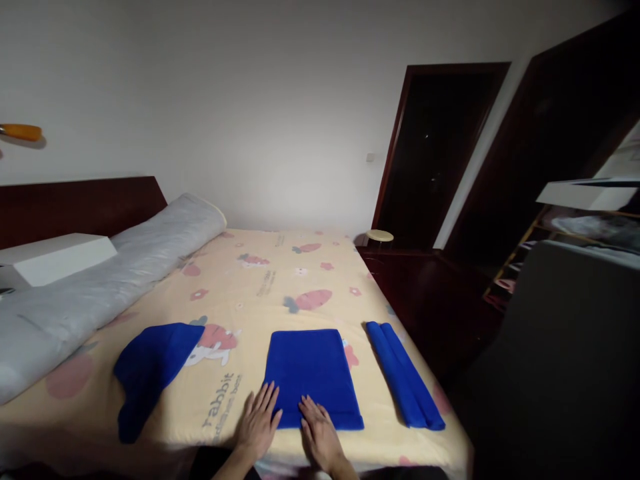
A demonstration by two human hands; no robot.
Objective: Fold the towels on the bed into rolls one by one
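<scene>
1. Lettering: I read "rabbit" (219,400) in grey on the sheet (260,353), left of the flat blue cloth (313,367); the smaller line beside it is only partly legible.
2. Sheet: pale yellow, printed with carrots, flowers and rabbits, spread beneath the flat blue cloth.
3. Left hand (259,419): palm down, fingers extended and slightly spread, at the flat blue cloth's near-left corner.
4. Right hand (319,430): palm down, fingers extended and nearly together, on its near edge.
5. Crumpled blue cloth (153,367): left of the flat one.
6. Rolled blue cloth (403,377): two parallel rolls, right of it.
7. Room: beyond it, I log a grey bedding roll (160,243) and white box (65,259) far left, a round stool (380,236) and dark door (437,153) far right.
</scene>
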